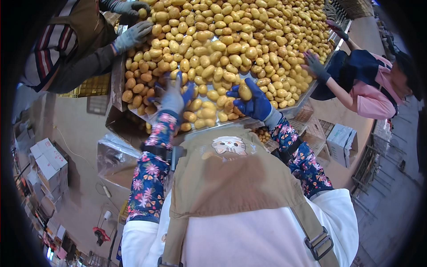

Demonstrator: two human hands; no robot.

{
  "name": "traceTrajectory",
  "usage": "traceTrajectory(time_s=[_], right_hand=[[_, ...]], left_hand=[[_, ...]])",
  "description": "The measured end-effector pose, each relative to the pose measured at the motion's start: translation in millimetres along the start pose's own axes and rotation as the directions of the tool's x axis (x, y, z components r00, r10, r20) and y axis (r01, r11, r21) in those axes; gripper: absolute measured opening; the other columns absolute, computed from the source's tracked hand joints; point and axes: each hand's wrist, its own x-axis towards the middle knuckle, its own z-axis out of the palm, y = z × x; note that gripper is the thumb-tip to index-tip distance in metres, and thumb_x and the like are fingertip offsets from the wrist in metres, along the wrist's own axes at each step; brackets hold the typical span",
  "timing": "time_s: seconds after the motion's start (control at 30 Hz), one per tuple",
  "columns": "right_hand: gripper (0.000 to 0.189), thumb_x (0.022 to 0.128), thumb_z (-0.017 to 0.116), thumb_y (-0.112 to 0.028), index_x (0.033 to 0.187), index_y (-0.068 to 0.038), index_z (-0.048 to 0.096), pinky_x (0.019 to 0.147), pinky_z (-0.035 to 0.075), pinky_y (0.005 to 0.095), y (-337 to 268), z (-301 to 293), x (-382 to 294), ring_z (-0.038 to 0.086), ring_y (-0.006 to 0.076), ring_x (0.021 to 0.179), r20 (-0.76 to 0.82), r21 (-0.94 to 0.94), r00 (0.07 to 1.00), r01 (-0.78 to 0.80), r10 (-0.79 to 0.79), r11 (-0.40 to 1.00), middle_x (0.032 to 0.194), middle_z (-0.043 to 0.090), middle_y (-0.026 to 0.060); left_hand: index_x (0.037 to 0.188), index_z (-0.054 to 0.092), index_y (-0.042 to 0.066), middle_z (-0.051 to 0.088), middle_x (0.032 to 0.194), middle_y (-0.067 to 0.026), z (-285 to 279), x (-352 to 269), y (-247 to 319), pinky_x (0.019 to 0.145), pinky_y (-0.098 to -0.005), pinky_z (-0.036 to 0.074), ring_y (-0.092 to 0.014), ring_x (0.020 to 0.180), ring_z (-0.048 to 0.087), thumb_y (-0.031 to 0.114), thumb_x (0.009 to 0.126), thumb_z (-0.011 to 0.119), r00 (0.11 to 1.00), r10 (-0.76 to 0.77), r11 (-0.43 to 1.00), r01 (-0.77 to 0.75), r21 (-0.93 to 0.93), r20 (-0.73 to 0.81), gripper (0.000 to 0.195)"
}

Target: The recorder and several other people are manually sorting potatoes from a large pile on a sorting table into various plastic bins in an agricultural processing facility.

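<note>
A broad heap of yellow-skinned potatoes (206, 60) covers the metal-edged sorting table in front of me. My right hand (255, 103), in a blue-coated work glove, holds one potato (245, 92) between thumb and fingers, just above the table's near edge. Over the near left part of the heap is my left hand (175, 95), gloved alike and blurred. Its fingers are spread among the potatoes, and I see none gripped in it. Browner potatoes (138, 88) lie to its left, by the table's side wall (118, 83).
At the left, a co-worker's gloved hands (133, 35) reach into the heap; another co-worker's gloved hand (315, 65) touches it at the right. An open carton (116, 157) with plastic lining stands below left. Plastic crates (308, 123) and a white carton (340, 142) stand at the right.
</note>
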Motion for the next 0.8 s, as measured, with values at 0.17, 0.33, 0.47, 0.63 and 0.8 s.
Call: traceTrajectory(time_s=[0.17,0.33,0.47,0.63,0.8], right_hand=[[0.049,0.086,0.071,-0.036,0.12,-0.004,0.057,0.074,0.052,0.0336,0,-54,5,0.063,0.0206,0.08,-0.041,-0.885,0.956,0.1,-0.29,0.455,0.098,0.065,0.0103],[0.052,0.088,0.065,-0.038,0.124,-0.002,0.053,0.076,0.052,0.0384,81,-44,37,0.065,0.0279,0.085,-0.087,-0.942,0.973,-0.011,-0.213,0.335,0.102,0.064,0.0197],[0.045,0.097,0.057,-0.033,0.133,-0.007,0.048,0.078,0.053,0.0304,37,7,16,0.062,0.0181,0.103,-0.066,-0.582,0.997,-0.078,0.049,0.809,0.117,0.06,0.0153],[0.032,0.101,0.048,-0.034,0.114,-0.007,0.059,0.057,0.044,0.0197,9,-59,-1,0.056,0.0096,0.065,0.249,-0.773,0.724,0.549,-0.644,0.318,0.078,0.058,0.0007],[0.03,0.1,0.053,-0.026,0.122,-0.007,0.06,0.058,0.038,0.0207,-39,-75,4,0.045,0.0057,0.06,0.124,-0.489,0.989,0.127,-0.075,0.863,0.068,0.048,-0.0053]], left_hand=[[0.15,0.039,0.026,0.021,0.161,-0.012,25,-83,34,0.106,-0.0767,0.013,-0.043,0.146,0.018,0.051,0.093,0.052,0.962,0.251,0.945,-0.267,0.187,0.104,0.064],[0.147,0.045,0.022,0.04,0.152,-0.0105,17,-113,-25,0.114,-0.0645,0.009,-0.029,0.142,0.034,0.049,0.093,0.052,0.96,0.276,0.932,-0.279,0.23,0.047,0.061],[0.147,0.043,0.013,0.042,0.15,-0.0157,14,-122,-92,0.114,-0.0626,0.015,-0.034,0.141,0.035,0.044,0.094,0.053,0.996,0.085,0.91,-0.064,0.409,-0.034,0.062],[0.143,0.047,0.01,0.041,0.148,-0.0236,-15,-94,-77,0.114,-0.0626,0.015,-0.043,0.137,0.035,0.04,0.094,0.053,0.905,0.289,0.897,-0.142,0.418,-0.312,0.058],[0.143,0.047,0.01,0.043,0.148,-0.0196,2,-37,-7,0.114,-0.0606,0.018,-0.041,0.138,0.035,0.037,0.094,0.053,0.873,0.45,0.893,-0.438,0.103,-0.186,0.056]])
